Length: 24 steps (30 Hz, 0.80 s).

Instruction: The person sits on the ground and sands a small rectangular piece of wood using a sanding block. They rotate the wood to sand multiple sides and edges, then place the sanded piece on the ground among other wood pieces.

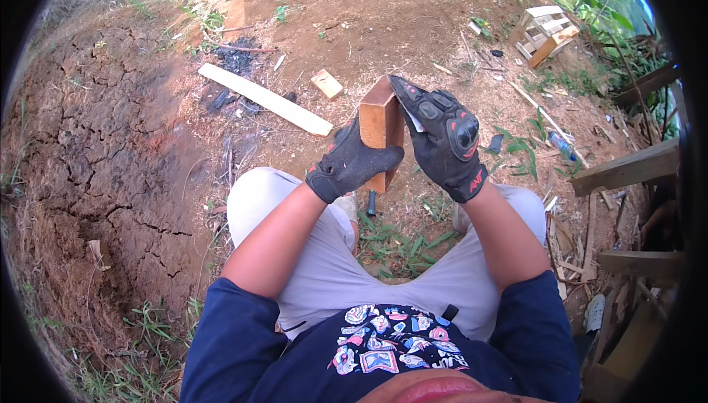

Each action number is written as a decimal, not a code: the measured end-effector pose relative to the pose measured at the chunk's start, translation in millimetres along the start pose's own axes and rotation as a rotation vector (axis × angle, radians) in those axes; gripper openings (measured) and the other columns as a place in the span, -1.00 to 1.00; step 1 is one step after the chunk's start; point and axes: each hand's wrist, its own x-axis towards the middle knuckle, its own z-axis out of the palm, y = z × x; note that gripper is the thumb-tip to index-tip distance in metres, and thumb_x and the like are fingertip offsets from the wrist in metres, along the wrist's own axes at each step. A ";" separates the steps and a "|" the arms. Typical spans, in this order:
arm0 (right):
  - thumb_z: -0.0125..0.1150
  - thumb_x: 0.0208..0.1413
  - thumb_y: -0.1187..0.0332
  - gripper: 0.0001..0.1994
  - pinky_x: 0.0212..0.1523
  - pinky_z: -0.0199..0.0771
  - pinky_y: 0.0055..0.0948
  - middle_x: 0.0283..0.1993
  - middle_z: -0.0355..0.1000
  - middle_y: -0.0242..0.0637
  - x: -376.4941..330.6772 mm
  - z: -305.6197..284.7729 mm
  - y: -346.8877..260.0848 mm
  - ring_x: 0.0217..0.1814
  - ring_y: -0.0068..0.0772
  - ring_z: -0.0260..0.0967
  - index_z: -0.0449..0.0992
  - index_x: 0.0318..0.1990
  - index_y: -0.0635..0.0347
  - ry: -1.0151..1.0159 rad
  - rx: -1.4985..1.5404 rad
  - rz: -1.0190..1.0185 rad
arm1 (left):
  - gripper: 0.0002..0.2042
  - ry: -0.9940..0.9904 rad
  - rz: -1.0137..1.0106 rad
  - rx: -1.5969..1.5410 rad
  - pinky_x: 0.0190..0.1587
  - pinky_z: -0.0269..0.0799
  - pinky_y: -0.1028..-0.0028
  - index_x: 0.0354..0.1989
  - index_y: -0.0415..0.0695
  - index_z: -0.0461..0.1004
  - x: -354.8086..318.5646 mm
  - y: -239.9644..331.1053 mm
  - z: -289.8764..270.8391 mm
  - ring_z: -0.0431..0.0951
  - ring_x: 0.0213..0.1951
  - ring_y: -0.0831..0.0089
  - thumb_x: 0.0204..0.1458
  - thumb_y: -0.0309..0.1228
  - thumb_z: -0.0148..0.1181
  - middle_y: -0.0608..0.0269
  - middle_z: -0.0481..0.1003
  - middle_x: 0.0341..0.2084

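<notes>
My left hand (355,158), in a black glove, grips a reddish-brown wooden block (377,124) that stands upright in front of me, its thumb across the near face. On the block's right side lies my right hand (445,134), gloved in black with red marks and hard knuckle guards. Its fingers are pressed together, and their tips reach the block's top edge. Between that palm and the wood shows the white edge of a thin sheet (415,122); most of it is hidden under the glove. Below the block, a dark tool handle (372,204) points down toward the ground.
Beyond my left hand lie a pale plank (265,98) and a small wood block (327,84), near black ash (234,60). A slatted wooden crate (544,34) sits at the far right. Timber beams (627,168) stick in from the right, above scattered wood scraps. Cracked earth (110,160) spreads left.
</notes>
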 end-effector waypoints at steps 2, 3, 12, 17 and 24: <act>0.25 0.02 0.53 -0.43 0.14 0.57 -0.14 0.07 0.62 -0.16 -7.0 -11.1 -41.1 0.04 -0.05 0.58 0.57 0.28 0.04 -0.037 0.000 0.016 | -0.32 -0.001 0.071 0.123 0.12 0.56 0.28 0.25 -0.25 0.40 -2.9 3.3 -0.5 0.63 0.03 0.33 -0.07 -0.29 0.50 0.11 0.59 0.04; 0.23 0.04 0.54 -0.44 0.13 0.57 -0.13 0.06 0.62 -0.15 -6.9 -8.0 -28.4 0.02 -0.05 0.59 0.57 0.27 0.07 -0.011 0.025 -0.037 | -0.35 0.028 0.030 0.063 0.11 0.56 0.28 0.22 -0.25 0.43 -3.3 6.5 -0.1 0.64 0.03 0.32 -0.08 -0.31 0.49 0.09 0.59 0.03; 0.21 0.12 0.52 -0.51 0.10 0.59 -0.13 0.10 0.63 -0.17 9.4 -1.9 6.6 0.08 -0.10 0.61 0.59 0.25 0.07 0.032 0.021 0.061 | -0.27 0.003 -0.074 0.031 0.12 0.51 0.19 0.26 -0.16 0.35 -4.0 9.6 -0.3 0.63 0.03 0.18 -0.09 -0.10 0.44 0.05 0.59 -0.03; 0.24 0.05 0.52 -0.48 0.09 0.57 -0.13 0.05 0.62 -0.21 -3.4 -7.2 -21.1 0.00 -0.07 0.59 0.58 0.24 0.06 -0.011 0.013 -0.038 | -0.33 0.016 -0.078 -0.021 0.08 0.59 0.27 0.24 -0.25 0.43 -8.2 5.4 -2.4 0.65 0.01 0.33 -0.08 -0.28 0.49 0.10 0.61 -0.01; 0.23 0.05 0.52 -0.45 0.11 0.58 -0.15 0.08 0.62 -0.14 -5.1 -3.3 -22.6 0.04 -0.07 0.59 0.57 0.27 0.06 0.006 0.036 0.010 | -0.28 0.007 -0.027 -0.084 0.10 0.53 0.18 0.23 -0.23 0.39 -8.6 4.5 -0.9 0.62 -0.01 0.23 -0.11 -0.15 0.47 0.04 0.58 -0.04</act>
